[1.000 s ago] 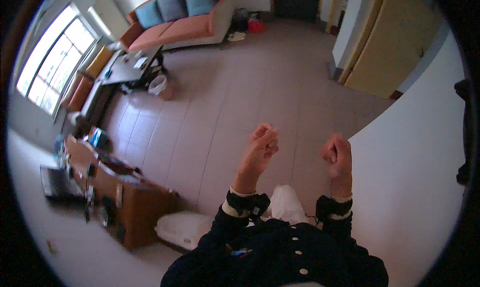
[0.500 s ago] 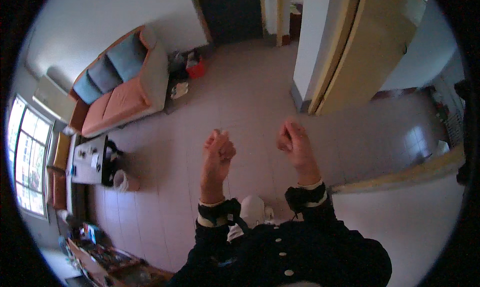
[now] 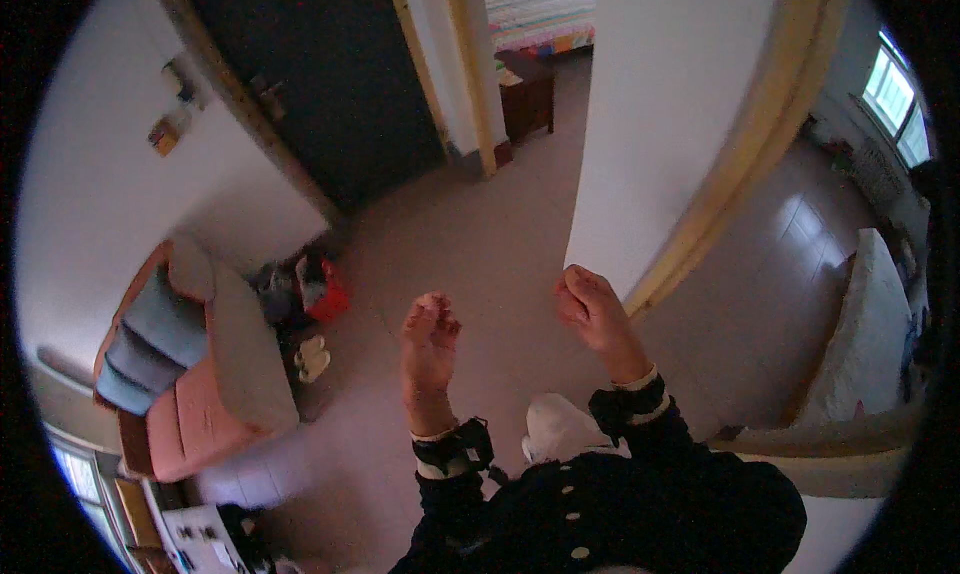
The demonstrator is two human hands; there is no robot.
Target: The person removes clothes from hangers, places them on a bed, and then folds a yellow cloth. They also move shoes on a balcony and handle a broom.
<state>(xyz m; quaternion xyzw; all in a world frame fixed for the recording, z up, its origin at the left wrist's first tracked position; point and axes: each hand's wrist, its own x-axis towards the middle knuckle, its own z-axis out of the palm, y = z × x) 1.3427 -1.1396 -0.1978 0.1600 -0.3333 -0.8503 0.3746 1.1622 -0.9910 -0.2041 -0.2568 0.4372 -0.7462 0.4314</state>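
Both my hands are raised in front of me over the floor, apart from each other and touching nothing around them. My left hand (image 3: 430,344) has its fingers curled in loosely toward the palm, and no object shows in it. A fist is formed by my right hand (image 3: 598,309), and nothing sticks out of it. Dark bands (image 3: 462,451) circle both wrists over dark sleeves. Below my hands, a pale shoe or trouser leg (image 3: 565,427) shows between the forearms.
A white wall end (image 3: 675,104) with a wooden door frame (image 3: 740,189) stands ahead right. Farther off are a dark door (image 3: 320,74) and a bedroom with a bed (image 3: 540,14). Left are a sofa (image 3: 245,344), red bin (image 3: 325,292), slippers (image 3: 312,359) and table (image 3: 200,536).
My view has moved forward and turned: the dark door and wall end are nearer, the bed shows, and the sofa sits lower left. Both hands stay raised, fingers still curled.
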